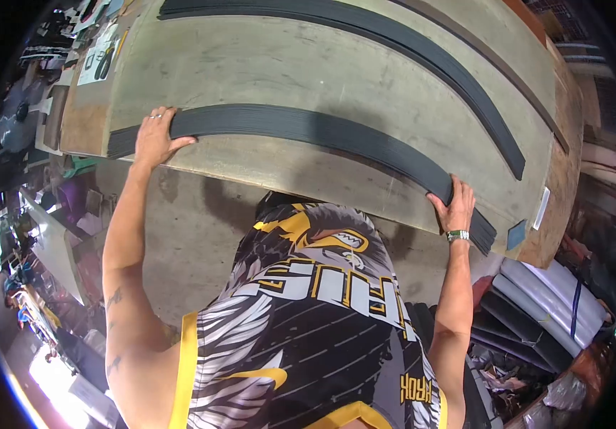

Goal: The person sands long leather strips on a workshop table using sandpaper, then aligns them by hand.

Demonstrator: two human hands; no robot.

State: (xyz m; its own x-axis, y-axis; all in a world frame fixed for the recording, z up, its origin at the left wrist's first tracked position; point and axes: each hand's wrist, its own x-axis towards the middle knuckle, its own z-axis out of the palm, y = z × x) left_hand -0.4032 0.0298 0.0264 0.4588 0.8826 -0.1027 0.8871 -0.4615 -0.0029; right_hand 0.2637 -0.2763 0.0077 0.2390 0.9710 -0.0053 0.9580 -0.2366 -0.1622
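A long stack of thin dark grey strips [265, 120] lies along the near edge of the worktable, its layered edges showing. Close to its left end, my left hand [154, 137] wraps over it, fingers on the far side and thumb along the near side. Toward the right end, my right hand [456, 207] grips the same stack in a similar way, with the fingers closed over it. Both ends of the stack stick out past my hands. What the fingertips touch on the far side is partly hidden.
A second stack of dark strips [422, 50] lies farther back on the worktable [251, 68], with a long brown strip [515, 82] beyond it. Pliers [104, 63] rest on paper at the left. A small blue-grey piece [516, 234] lies at the right corner. Wrapped rolls [547, 293] stand below right.
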